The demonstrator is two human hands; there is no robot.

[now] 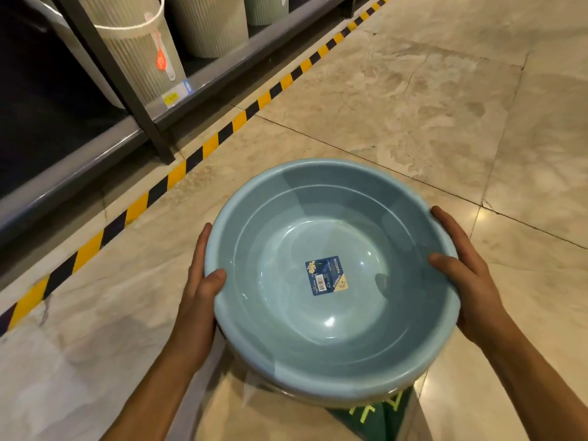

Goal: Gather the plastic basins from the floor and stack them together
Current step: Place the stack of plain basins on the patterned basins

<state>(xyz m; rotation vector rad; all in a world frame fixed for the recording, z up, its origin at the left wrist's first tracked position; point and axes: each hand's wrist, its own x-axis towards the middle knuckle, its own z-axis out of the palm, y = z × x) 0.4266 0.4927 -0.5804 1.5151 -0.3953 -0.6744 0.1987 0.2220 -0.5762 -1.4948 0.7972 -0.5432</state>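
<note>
A round pale-blue plastic basin (273, 319) fills the lower middle of the head view, held above the marble floor. A blue label (326, 275) is stuck to its inside bottom. Under its near edge a second rim shows, so it seems to sit nested on another basin (318, 397). My left hand (200, 294) grips the left rim, thumb over the edge. My right hand (467, 275) grips the right rim the same way.
A dark metal shelf (133, 90) with ribbed beige bins (143, 49) runs along the left. Yellow-and-black hazard tape (222, 132) marks the floor beside it. A green printed thing (378, 415) shows below the basin. Marble floor (429, 106) stretches to the right.
</note>
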